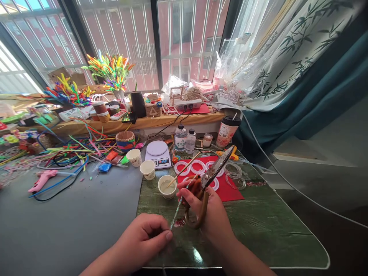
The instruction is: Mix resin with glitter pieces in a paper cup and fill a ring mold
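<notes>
A thin, glittery silver-green strip [177,211] slants between my two hands. Its lower end is pinched between thumb and finger of my left hand [151,234]. My right hand [215,212] is closed around rusty scissors [215,170], whose blades point up and away to the right. The same hand's thumb and fingertips grip the strip's upper end. Just beyond stands a paper cup [163,195] with clear liquid and a wooden stick [188,165] leaning in it. Behind the scissors, white rings [197,161] lie on a red sheet [231,195].
Two more paper cups [147,177] stand by a kitchen scale [157,147]. Behind are clear bottles [180,140] and a lidded drink cup [225,134]. Coiled clear tubing [234,170] lies right. A pink glue gun [43,181] and loose pipe cleaners [77,147] lie left. A white cable [273,166] crosses right.
</notes>
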Action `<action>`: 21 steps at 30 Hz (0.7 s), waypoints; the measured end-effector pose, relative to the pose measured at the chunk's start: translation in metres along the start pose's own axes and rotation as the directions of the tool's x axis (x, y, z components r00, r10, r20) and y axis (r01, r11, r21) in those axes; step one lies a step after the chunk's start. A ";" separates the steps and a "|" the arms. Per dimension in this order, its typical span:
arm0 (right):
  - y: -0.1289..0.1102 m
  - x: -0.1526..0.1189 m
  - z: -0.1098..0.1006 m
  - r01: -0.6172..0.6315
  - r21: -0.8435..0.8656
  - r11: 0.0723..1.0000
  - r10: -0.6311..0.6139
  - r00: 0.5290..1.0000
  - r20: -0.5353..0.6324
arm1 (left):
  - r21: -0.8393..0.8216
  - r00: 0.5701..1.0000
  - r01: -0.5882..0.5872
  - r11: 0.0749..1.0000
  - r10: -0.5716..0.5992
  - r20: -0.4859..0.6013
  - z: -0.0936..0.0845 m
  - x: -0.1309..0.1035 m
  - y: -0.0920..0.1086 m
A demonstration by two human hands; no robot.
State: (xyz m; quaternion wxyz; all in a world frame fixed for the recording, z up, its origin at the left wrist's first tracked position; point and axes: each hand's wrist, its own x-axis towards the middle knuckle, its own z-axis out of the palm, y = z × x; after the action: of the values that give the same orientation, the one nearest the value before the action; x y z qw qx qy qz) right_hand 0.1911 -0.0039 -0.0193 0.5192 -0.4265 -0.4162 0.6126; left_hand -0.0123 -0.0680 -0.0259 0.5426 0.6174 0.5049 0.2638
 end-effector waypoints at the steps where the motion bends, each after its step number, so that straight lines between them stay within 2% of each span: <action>1: 0.000 0.001 -0.001 -0.011 0.013 1.000 0.011 1.000 0.012 | 0.033 0.998 -0.030 0.999 0.031 -0.053 -0.001 0.000 -0.002; 6: 0.014 -0.006 -0.005 -0.104 0.085 0.991 0.097 0.991 0.088 | 0.065 0.963 -0.070 0.995 0.085 -0.255 -0.005 -0.001 -0.005; 10: 0.039 -0.028 -0.012 -0.197 0.142 0.970 0.171 0.969 0.176 | -0.057 0.947 -0.002 0.998 -0.016 -0.320 -0.004 0.005 -0.006; 12: 0.058 -0.042 -0.018 -0.323 0.176 0.930 0.258 0.913 0.315 | -0.114 0.941 0.042 0.993 -0.078 -0.329 -0.004 0.011 -0.008; 14: 0.082 -0.054 -0.024 -0.426 0.189 0.885 0.307 0.838 0.451 | -0.142 0.930 0.072 0.987 -0.118 -0.349 -0.003 0.017 -0.010; 17: 0.124 -0.067 -0.024 -0.517 0.206 0.830 0.283 0.711 0.643 | -0.147 0.915 0.091 0.985 -0.141 -0.378 -0.001 0.025 -0.015; 19: 0.147 -0.073 -0.017 -0.547 0.212 0.810 0.284 0.682 0.674 | -0.145 0.915 0.089 0.985 -0.139 -0.379 0.002 0.028 -0.018; 21: 0.161 -0.078 -0.007 -0.555 0.234 0.798 0.289 0.694 0.660 | -0.145 0.918 0.086 0.986 -0.135 -0.374 0.005 0.028 -0.019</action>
State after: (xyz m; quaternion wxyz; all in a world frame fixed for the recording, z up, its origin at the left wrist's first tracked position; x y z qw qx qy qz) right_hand 0.1600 -0.0990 -0.1676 0.2813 -0.1778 -0.3040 0.8927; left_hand -0.0049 -0.0461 -0.0516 0.4854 0.4892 0.6175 0.3792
